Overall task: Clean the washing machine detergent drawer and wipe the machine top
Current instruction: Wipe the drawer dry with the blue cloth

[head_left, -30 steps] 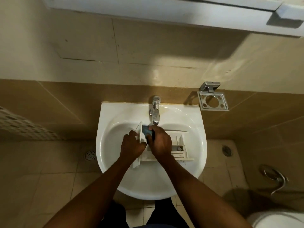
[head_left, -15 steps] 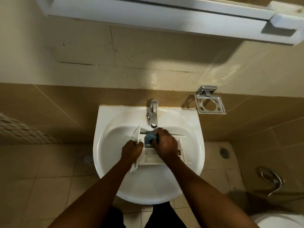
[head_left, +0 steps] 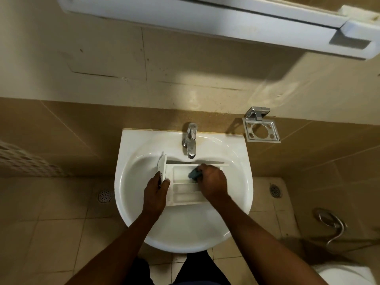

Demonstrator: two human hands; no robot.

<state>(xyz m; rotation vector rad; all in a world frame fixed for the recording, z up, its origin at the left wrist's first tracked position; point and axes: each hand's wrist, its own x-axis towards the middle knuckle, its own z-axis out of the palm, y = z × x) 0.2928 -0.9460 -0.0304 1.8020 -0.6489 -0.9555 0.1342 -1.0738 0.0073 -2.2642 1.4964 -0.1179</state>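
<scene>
A white plastic detergent drawer (head_left: 185, 189) lies in the white sink (head_left: 236, 182), its front panel at the left and its compartments facing up. My left hand (head_left: 156, 190) grips the drawer's front panel at the left end. My right hand (head_left: 212, 182) is closed on a blue cloth (head_left: 194, 173) and presses it into the large back compartment, just below the tap (head_left: 190, 140). The drawer's right end is hidden under my right hand. No washing machine is in view.
A chrome toothbrush holder (head_left: 261, 130) hangs on the tiled wall right of the sink. A white cabinet (head_left: 226, 19) juts out overhead. Floor drains (head_left: 105, 196) sit on either side. A hose (head_left: 335, 227) and a toilet edge (head_left: 347, 274) are at the lower right.
My right hand with the blue cloth has slid right along the drawer's back compartment, uncovering the left part of it. My left hand keeps its grip on the front panel.
</scene>
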